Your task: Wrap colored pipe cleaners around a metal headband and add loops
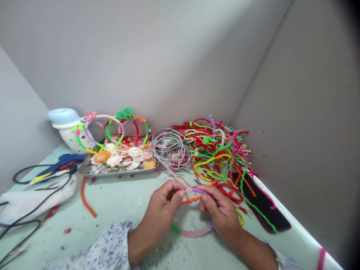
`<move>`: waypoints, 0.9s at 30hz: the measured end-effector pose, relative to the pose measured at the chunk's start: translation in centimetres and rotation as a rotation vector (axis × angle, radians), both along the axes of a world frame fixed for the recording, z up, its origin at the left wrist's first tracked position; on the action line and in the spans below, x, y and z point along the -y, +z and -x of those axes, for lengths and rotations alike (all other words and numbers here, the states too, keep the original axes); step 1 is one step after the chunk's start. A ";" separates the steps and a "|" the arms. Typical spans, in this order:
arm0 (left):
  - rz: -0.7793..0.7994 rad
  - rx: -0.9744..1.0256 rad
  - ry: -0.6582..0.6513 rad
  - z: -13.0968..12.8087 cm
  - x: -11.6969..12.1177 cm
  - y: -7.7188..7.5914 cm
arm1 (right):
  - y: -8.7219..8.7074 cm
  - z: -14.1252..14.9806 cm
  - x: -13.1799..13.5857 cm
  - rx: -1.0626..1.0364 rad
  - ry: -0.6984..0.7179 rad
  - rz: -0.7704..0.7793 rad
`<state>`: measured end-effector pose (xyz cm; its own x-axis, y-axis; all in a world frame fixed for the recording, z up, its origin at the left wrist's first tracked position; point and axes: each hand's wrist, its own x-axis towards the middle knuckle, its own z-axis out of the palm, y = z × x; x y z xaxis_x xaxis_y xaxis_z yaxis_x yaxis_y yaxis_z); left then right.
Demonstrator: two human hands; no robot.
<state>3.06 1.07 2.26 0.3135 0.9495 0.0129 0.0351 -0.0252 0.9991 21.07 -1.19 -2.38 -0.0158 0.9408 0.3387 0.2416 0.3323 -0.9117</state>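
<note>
Near the front of the table my left hand [164,204] pinches the pale pink end of a fuzzy pipe cleaner band between thumb and forefinger. My right hand [222,210] grips the purple stretch [198,190] of it, fingers closed. Below them curves a pink, lilac and green arc [194,233], which looks like part of the same band; its ends are hidden by my hands. An orange pipe cleaner [191,200] runs between the hands. Just behind my right hand lie red-handled scissors [229,192], partly covered.
A metal tray [120,173] of seashells holds several colourful fuzzy headbands [113,118]. Beside it are coiled grey wire [171,150] and heaped pipe cleaners [216,146]. A black slab [270,210] lies right; a white-and-blue container [70,129], glue gun [63,163] and cables lie left.
</note>
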 end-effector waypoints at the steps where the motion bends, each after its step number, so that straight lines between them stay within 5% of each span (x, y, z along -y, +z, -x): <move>1: 0.002 0.005 0.003 0.0 0.0 0.0 | 0.0 0.0 0.0 -0.002 0.001 0.004; 27: 0.040 0.029 -0.108 0.2 -0.2 0.8 | 0.3 0.0 0.1 0.015 0.007 -0.015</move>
<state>2.86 1.31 3.06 0.4142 0.9101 -0.0141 0.0056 0.0129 0.9999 21.07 -1.27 -2.03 -0.0278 0.9353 0.3527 0.2523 0.3480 -0.9029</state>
